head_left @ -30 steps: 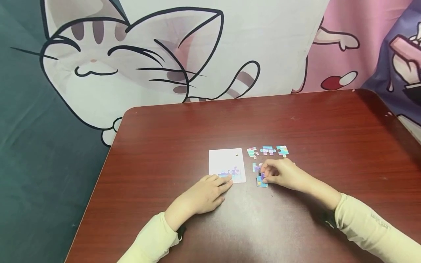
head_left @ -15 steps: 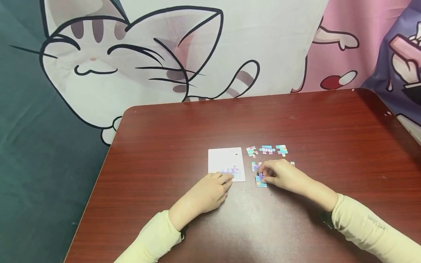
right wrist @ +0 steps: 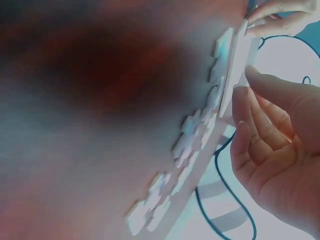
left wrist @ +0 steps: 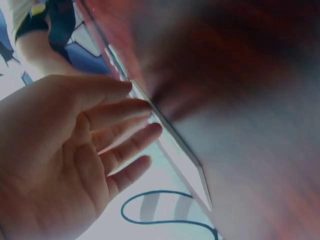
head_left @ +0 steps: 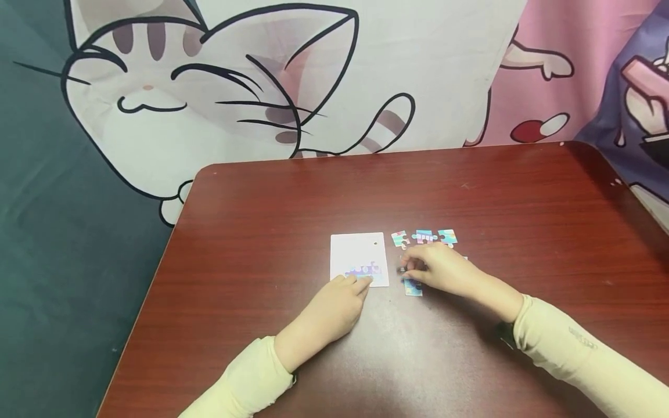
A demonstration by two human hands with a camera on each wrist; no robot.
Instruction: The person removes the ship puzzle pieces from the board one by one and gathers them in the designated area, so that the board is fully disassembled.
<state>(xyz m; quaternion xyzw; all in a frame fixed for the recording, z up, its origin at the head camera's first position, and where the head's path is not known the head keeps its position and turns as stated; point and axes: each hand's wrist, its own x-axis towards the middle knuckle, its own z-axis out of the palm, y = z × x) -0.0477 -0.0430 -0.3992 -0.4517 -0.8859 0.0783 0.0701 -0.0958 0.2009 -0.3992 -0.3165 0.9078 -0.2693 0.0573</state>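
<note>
My left hand (head_left: 334,305) rests its fingertips on the near edge of a white card (head_left: 355,249) with a purple-blue printed picture. In the left wrist view its fingers spread loosely beside the card (left wrist: 182,155). To the card's right, my right hand (head_left: 444,270) bends over the jigsaw pieces and hides most of the middle row. In the right wrist view its thumb and index tips stand slightly apart, no piece showing between them. A blue jigsaw piece (head_left: 413,288) lies just below these fingertips; a small dark patch shows at them in the head view.
Along the back row lie a pink-and-green jigsaw piece (head_left: 399,238), a striped jigsaw piece (head_left: 424,236) and a blue jigsaw piece (head_left: 448,236). Everything lies on a reddish-brown table (head_left: 292,215). Behind its far edge hangs a cat-print cloth (head_left: 418,52).
My right hand has shifted left and slightly back, from the near blue piece to over the middle row's left piece, now covered. My left hand has stayed at the card, shifting slightly right.
</note>
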